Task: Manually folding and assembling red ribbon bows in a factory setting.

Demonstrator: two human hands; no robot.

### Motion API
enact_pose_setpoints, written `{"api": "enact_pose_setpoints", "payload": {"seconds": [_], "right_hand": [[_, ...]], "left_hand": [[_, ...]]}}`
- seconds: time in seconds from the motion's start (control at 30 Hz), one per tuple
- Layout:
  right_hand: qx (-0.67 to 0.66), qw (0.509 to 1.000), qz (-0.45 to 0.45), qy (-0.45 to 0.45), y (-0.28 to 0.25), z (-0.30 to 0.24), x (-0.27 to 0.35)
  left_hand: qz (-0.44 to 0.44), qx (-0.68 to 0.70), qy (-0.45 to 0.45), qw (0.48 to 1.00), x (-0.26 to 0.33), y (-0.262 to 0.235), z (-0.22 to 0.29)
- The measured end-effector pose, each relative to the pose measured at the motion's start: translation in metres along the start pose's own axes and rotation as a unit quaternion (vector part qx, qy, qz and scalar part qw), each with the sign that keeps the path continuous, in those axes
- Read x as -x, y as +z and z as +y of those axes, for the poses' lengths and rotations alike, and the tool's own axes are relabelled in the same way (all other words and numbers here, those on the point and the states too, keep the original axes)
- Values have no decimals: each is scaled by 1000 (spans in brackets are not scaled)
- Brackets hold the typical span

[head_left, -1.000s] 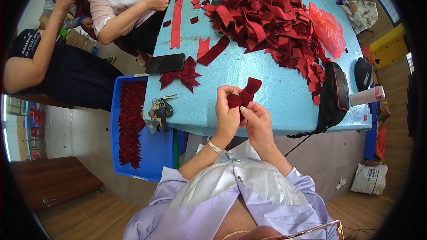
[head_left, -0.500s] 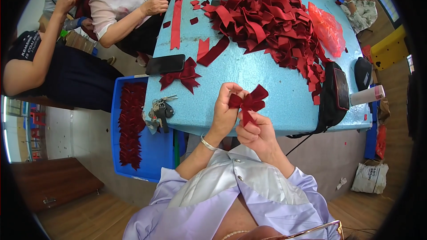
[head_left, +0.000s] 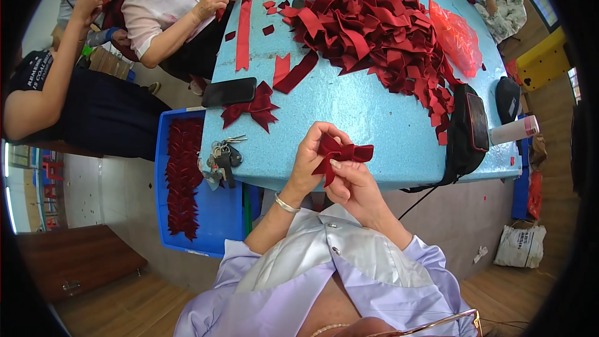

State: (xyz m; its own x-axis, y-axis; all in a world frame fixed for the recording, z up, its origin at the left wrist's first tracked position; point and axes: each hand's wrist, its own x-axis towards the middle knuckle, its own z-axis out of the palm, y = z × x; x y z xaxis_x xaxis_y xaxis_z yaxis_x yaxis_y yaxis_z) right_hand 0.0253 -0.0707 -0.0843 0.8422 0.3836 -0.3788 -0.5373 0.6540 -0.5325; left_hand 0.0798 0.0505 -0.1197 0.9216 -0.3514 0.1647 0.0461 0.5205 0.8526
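A dark red velvet ribbon bow [head_left: 353, 152] is between my two hands, just over the near edge of the blue table [head_left: 312, 131]. My left hand [head_left: 310, 156] is closed on the bow's left side, its fingers curled behind the loops. From the right, my right hand [head_left: 354, 186] pinches the bow near its middle, thumb on top. One loop points right and a tail hangs down at the left. On the table to the left, another finished-looking red bow [head_left: 253, 107] lies against a black phone [head_left: 229, 92].
A large heap of red ribbon pieces [head_left: 368, 31] covers the table's far middle. Keys [head_left: 224, 156] lie at the left corner, above a blue crate [head_left: 218, 224] holding rows of bows. At right are a black bag [head_left: 467, 137] and a bottle [head_left: 515, 131]. Other people work around the table.
The bow has turned between my hands, so its loop now points right and its tail lies lower left. My right fingers have shifted their pinch toward its middle.
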Motion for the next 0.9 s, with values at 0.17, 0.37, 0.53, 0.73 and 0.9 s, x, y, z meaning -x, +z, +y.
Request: {"api": "enact_pose_setpoints", "payload": {"seconds": [0.17,0.37,0.53,0.73,0.9], "right_hand": [[-54,998,-17,-8,-2,-3,4],[119,991,46,-31,10,1,7],[276,957,71,-55,0,-3,15],[508,692,216,-466,-36,-10,19],[527,657,108,-529,-31,-21,1]], "left_hand": [[0,-29,-10,1000,0,1,7],[-11,-30,8,999,3,-5,-3],[7,19,39,999,4,-7,-6],[47,18,35,998,2,-3,1],[50,-4,32,998,5,13,4]]}}
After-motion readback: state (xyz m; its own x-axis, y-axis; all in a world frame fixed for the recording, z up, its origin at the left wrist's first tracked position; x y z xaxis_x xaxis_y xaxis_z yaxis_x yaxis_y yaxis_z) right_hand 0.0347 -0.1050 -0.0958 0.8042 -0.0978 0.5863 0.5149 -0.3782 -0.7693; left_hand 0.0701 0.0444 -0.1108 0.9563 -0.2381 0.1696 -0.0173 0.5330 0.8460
